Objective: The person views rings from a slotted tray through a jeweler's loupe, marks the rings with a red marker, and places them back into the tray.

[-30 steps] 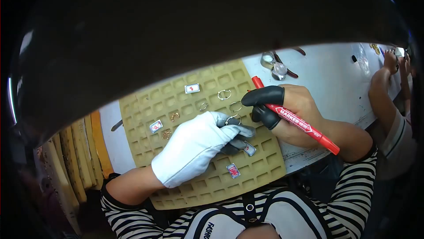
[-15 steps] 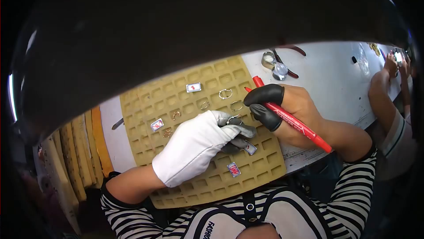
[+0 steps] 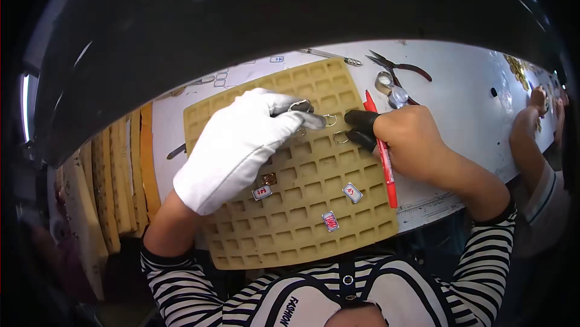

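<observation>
My left hand (image 3: 241, 140), in a white glove with grey fingertips, pinches a small silver ring (image 3: 298, 105) over the upper part of the yellow tray (image 3: 284, 263). My right hand (image 3: 402, 137) has black covers on thumb and finger and holds a red marker (image 3: 386, 173), its red tip end pointing up. Those two fingers are apart around a ring (image 3: 341, 138) on the tray. Another silver ring (image 3: 330, 120) lies between the hands. Lower on the tray are gold pieces (image 3: 269, 179) and small labels with red writing (image 3: 262, 192), (image 3: 352, 192), (image 3: 330, 221).
Pliers (image 3: 402, 68), a loupe (image 3: 393, 90) and a metal pen-like tool (image 3: 332, 56) lie beyond the tray on the white table (image 3: 459, 109). Yellow trays (image 3: 115, 176) stand stacked at the left. Another person's arms (image 3: 528, 134) are at the far right.
My left hand has moved up and left with a ring. My right hand has turned the marker more upright and lowered its fingers to the ring. The view has shifted slightly.
</observation>
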A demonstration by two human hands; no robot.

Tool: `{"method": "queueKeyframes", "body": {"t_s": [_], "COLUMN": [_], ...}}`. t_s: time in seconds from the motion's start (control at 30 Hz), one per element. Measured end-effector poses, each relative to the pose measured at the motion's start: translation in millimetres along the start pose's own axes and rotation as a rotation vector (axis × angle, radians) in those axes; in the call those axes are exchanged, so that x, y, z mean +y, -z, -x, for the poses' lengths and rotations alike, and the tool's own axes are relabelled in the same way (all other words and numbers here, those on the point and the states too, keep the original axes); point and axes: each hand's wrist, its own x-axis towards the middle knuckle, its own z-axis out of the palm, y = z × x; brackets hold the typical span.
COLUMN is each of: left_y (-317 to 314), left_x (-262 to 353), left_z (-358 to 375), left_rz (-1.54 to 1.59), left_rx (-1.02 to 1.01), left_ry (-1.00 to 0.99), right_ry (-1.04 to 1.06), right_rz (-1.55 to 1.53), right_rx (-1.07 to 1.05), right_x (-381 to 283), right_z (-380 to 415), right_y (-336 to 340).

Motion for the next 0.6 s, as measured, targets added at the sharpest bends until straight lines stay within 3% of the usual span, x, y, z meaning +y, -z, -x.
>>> {"method": "queueKeyframes", "body": {"t_s": [0.07, 0.13, 0.17, 0.2, 0.3, 0.5, 0.53, 0.6], "left_y": [-10.4, -16.9, -19.5, -26.4, -25.0, -32.1, -32.2, -30.5], "left_x": [-0.4, -2.6, 2.8, 2.1, 0.1, 11.8, 9.3, 6.0], "left_z": [1.6, 5.9, 8.2, 9.7, 7.1, 4.0, 5.5, 10.1], "left_rz": [-0.364, -0.480, -0.435, -0.358, -0.514, -0.279, -0.278, -0.375], "left_rx": [-0.104, -0.166, -0.231, -0.157, -0.253, 0.011, 0.012, -0.090], "left_ry": [-0.210, -0.415, -0.276, -0.264, -0.330, -0.063, -0.062, -0.294], "right_ry": [0.021, 0.078, 0.125, 0.119, 0.188, 0.286, 0.322, 0.374], "right_rz": [0.083, 0.101, 0.109, 0.115, 0.129, 0.073, 0.112, 0.120], "right_rx": [-0.016, -0.014, -0.006, -0.005, 0.014, 0.164, 0.243, 0.242], "right_x": [2.4, 3.0, 3.5, 3.2, 3.8, 0.6, -0.7, -5.1], "right_z": [0.5, 0.3, -0.6, -1.3, -2.2, -4.3, -4.0, -3.1], "right_y": [-3.2, -4.5, -3.0, -2.1, -2.3, 10.5, 6.9, 9.7]}}
